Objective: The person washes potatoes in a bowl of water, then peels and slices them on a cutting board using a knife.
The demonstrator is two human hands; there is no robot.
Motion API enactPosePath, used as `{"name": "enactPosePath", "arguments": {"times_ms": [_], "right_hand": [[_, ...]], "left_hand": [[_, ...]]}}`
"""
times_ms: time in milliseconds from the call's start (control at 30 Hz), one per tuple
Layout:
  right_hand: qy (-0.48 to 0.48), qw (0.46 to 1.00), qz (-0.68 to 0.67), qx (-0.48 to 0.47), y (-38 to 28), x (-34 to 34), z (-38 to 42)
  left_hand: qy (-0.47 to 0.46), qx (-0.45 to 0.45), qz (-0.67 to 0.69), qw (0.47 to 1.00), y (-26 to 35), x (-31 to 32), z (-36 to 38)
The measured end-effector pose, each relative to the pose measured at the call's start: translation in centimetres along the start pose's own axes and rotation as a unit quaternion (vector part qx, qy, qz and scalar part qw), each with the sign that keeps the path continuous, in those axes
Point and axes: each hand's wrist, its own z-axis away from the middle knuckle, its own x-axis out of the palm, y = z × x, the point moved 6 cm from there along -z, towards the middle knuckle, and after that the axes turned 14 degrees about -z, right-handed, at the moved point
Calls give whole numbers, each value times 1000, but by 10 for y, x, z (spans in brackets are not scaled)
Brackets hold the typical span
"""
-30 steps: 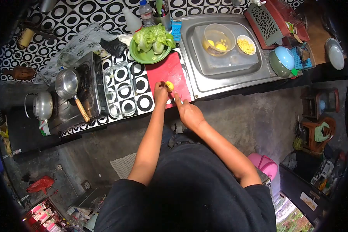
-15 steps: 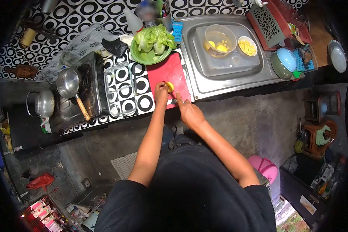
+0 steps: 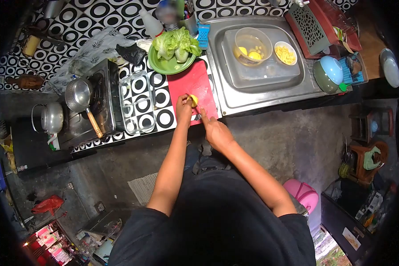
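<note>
My left hand (image 3: 184, 108) presses a small yellow piece of food (image 3: 193, 99) onto the red cutting board (image 3: 193, 82). My right hand (image 3: 215, 131) grips a knife (image 3: 199, 114), index finger stretched along it, its blade right beside the yellow piece. Most of the blade is hidden by my fingers. In the sink (image 3: 297, 84) stands a clear container (image 3: 251, 44) with yellow pieces in liquid, beside a small bowl of yellow strips (image 3: 285, 53).
A green plate of leafy greens (image 3: 175, 48) sits behind the board. An empty glass dish (image 3: 137, 103), a stove with a metal saucepan (image 3: 80, 95) and a kettle (image 3: 51, 117) stand to the left. A green and blue bowl (image 3: 330, 73) is right of the sink.
Both hands stay on the board at the yellow piece. My right hand has edged slightly forward and back with the knife. The view has shifted a little.
</note>
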Motion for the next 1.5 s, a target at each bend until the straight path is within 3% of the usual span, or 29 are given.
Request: {"name": "enactPosePath", "arguments": {"times_ms": [500, 1500], "right_hand": [[-13, 1000, -16, 10, 5, 6, -2], [-24, 1000, -8, -5, 12, 6, -11]], "left_hand": [[72, -7, 11, 997, -2, 7, 4], [95, -19, -2, 995, -14, 6, -1]]}}
